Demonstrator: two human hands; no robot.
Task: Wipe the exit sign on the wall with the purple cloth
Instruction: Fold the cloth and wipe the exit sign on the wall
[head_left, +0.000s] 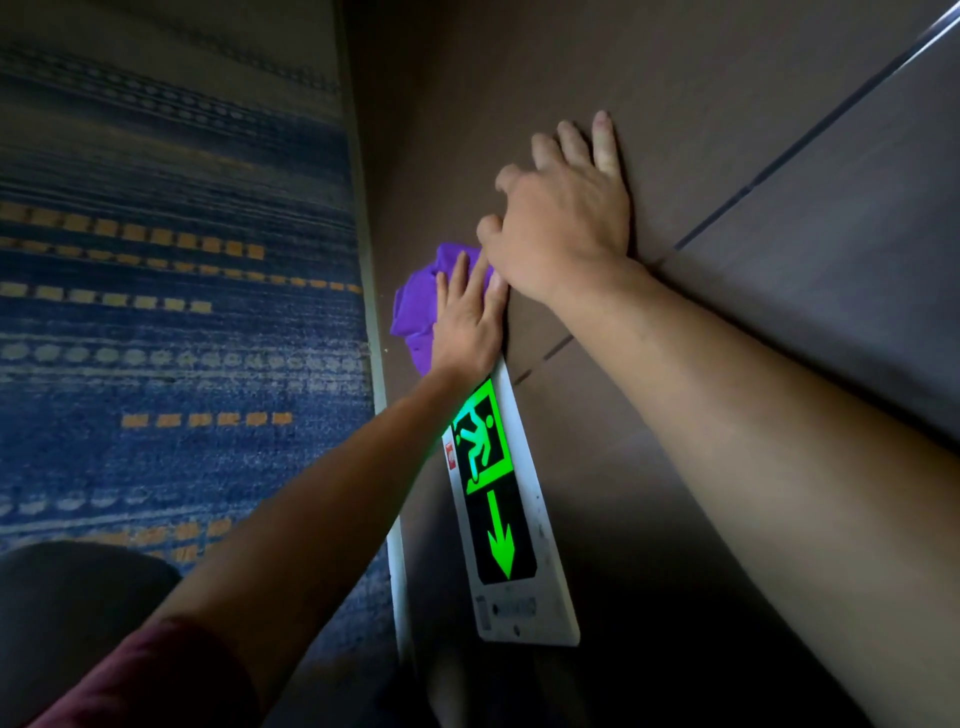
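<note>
Centre frame: my left hand (467, 322), fingers flat, presses purple cloth (415, 306) onto exit sign (511, 519); right hand (563, 223), splayed and empty, braces on wall (675, 104).

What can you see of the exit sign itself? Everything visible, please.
The exit sign is a long white-framed panel mounted flat on the brown wall, low, near the carpet edge. Its black face glows green: a running figure in a doorway, then an arrow. A small red label sits at one edge; the bare white end shows tiny fittings. The left hand presses the purple cloth over its far end, hiding that part.
</note>
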